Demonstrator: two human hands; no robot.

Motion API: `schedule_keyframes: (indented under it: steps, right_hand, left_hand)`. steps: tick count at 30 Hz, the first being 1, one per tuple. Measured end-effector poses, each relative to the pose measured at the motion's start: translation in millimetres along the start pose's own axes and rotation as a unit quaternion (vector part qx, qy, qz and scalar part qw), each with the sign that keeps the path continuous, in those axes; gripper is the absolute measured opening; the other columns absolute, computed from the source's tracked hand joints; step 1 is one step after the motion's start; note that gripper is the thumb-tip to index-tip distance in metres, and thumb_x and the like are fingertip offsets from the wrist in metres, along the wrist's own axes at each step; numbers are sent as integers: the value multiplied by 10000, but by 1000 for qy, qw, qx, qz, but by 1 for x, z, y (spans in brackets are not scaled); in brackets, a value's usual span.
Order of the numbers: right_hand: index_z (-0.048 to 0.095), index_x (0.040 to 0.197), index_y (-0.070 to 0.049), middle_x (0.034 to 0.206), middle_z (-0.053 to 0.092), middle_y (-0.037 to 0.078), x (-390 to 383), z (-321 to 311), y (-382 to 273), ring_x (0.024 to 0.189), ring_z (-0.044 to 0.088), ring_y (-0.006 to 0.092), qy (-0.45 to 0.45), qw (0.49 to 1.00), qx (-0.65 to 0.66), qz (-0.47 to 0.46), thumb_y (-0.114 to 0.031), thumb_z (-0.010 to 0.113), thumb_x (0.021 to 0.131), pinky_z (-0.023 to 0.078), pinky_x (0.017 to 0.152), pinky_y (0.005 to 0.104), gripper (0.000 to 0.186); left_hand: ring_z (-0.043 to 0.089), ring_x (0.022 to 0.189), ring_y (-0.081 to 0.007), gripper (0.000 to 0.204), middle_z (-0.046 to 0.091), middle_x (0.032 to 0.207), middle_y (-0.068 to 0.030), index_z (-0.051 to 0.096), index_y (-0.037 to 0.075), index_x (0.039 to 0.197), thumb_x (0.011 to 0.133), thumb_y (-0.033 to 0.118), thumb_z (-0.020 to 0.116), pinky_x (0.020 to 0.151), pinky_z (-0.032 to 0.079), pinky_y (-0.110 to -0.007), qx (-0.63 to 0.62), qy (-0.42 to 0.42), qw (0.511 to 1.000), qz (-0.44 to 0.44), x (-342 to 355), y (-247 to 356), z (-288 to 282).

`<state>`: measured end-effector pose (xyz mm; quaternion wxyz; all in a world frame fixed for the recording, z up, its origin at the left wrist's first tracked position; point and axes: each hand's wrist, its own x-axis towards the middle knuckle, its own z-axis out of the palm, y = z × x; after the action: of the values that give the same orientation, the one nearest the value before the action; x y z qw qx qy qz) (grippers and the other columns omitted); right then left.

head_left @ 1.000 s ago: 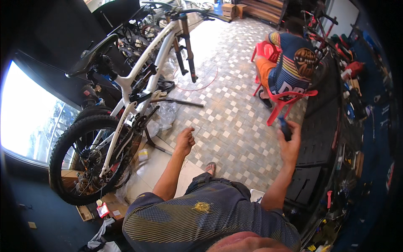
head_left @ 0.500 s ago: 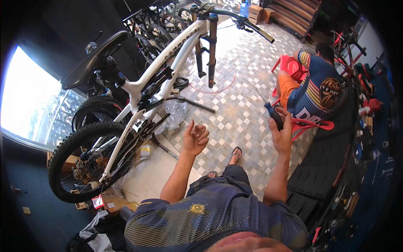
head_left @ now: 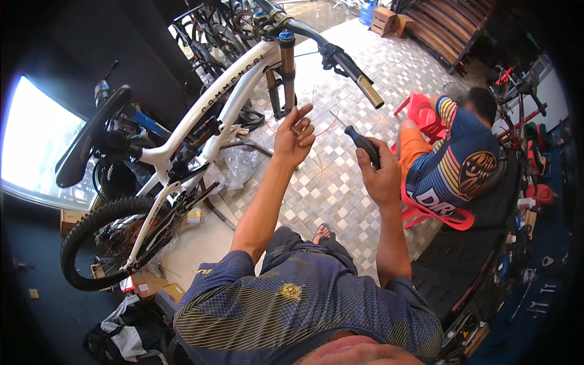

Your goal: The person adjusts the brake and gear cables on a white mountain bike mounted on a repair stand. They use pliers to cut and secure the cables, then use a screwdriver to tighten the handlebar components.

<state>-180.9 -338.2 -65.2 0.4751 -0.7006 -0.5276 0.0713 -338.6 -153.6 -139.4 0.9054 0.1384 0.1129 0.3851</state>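
Over the tiled floor (head_left: 337, 198), in from its left edge, 1 screwdriver (head_left: 360, 140) is gripped by the right hand (head_left: 382, 179). Left hand (head_left: 294, 140) half-curled, nothing seen held. Since 0.5 s ago, both raised, brought closer; tool tip now nearer left fingers.

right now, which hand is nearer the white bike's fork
Left. The left hand shows just below the fork; the right hand, holding a screwdriver, is farther off to the right.
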Motion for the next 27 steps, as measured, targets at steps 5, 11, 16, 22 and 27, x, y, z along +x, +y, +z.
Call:
schedule_keyframes:
  steps: [5,11,16,22,27]
  right_hand:
    - [621,1122,11,925,701,202,37,27,-21,799,705,364,95,994,1,-49,-311,690,941,547,682,415,375]
    - [628,1093,-9,856,705,195,62,63,-36,711,704,355,185,980,-76,-25,-327,657,961,540,626,423,345]
    - [653,1063,-9,783,700,176,73,73,-39,672,693,347,215,974,-67,6,-372,630,973,531,616,424,375]
    - [672,1049,0,763,698,166,79,81,-39,665,696,302,215,972,-69,60,-421,627,969,522,614,399,430]
    - [679,1045,13,729,660,115,84,81,-39,625,618,197,210,974,-30,85,-396,647,967,482,589,340,417]
  left_hand:
    - [565,1024,-218,523,586,1181,-133,513,28,1372,1088,426,327,873,496,-357,69,36,995,57,76,2,24]
    - [575,1102,-317,500,592,1197,-157,515,23,1264,1097,416,253,992,490,-563,30,3,998,50,128,19,57]
    - [608,1078,-298,489,654,1124,-126,529,55,1229,1101,419,228,968,470,-560,33,-47,998,6,147,25,67]
    - [637,1001,-268,441,691,1032,-100,570,80,1145,1102,396,266,990,453,-532,8,-47,999,-15,143,24,85]
    - [640,1047,-268,436,691,1090,-108,558,84,1193,1103,393,263,987,460,-539,20,-70,997,-12,142,24,86]
